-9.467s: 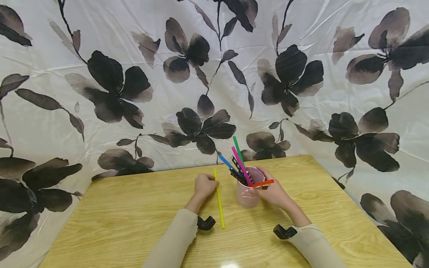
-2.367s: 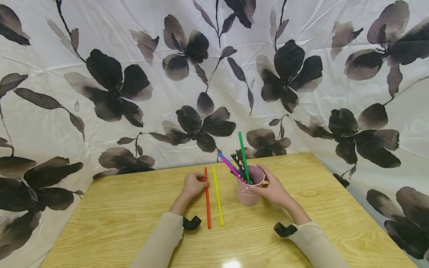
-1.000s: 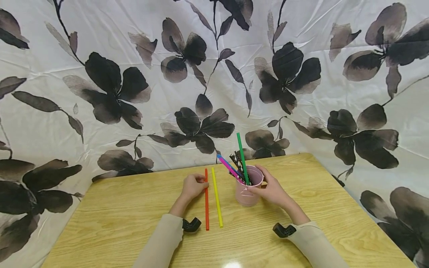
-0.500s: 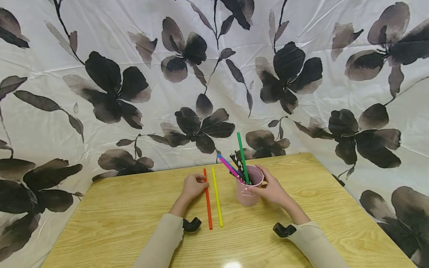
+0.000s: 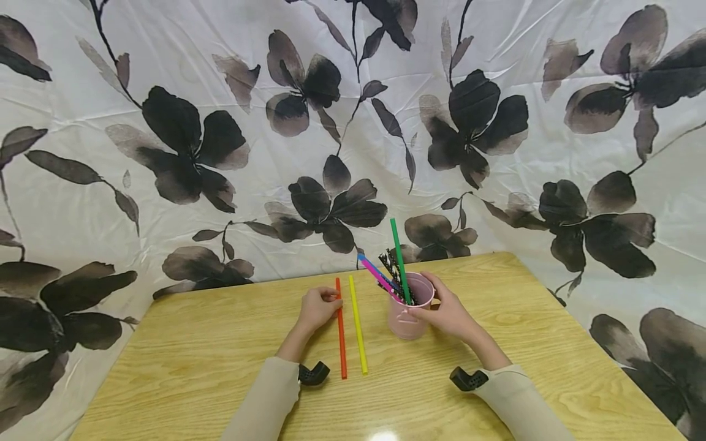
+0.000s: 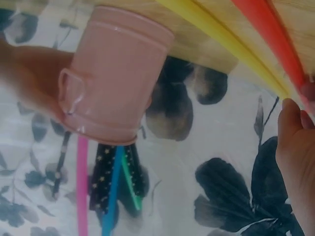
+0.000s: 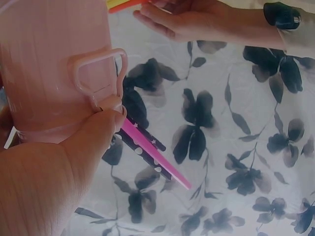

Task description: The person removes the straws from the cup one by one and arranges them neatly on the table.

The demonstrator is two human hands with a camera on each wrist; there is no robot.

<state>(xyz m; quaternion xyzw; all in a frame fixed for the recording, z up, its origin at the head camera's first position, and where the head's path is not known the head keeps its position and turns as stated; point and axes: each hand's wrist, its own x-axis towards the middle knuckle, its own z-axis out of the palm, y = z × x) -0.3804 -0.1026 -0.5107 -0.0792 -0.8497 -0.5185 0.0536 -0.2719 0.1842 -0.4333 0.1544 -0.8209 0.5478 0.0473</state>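
My left hand (image 5: 318,308) pinches a red straw (image 5: 341,343) near its far end, as the left wrist view also shows. Just right of it a yellow straw (image 5: 358,327) lies on the table, nearly parallel. My right hand (image 5: 449,309) grips a small pink bucket (image 5: 407,323) by the rim, thumb at the near side. Out of the bucket lean a green straw (image 5: 398,254), a magenta straw (image 5: 377,275), a blue straw (image 6: 114,191) and several black patterned straws (image 6: 102,172). The bucket's little handle (image 7: 101,73) shows beside my thumb in the right wrist view.
The wooden table (image 5: 220,343) ends at a back edge close behind the straws and bucket. A white cloth with dark flowers (image 5: 309,153) hangs behind it. Black wrist devices (image 5: 469,378) sit at both sleeves.
The red straw, in the bucket 9.5 seconds ago, lies left of the yellow one, where my left hand has shifted. The magenta straw leans further left. Lately the red straw has only swivelled slightly.
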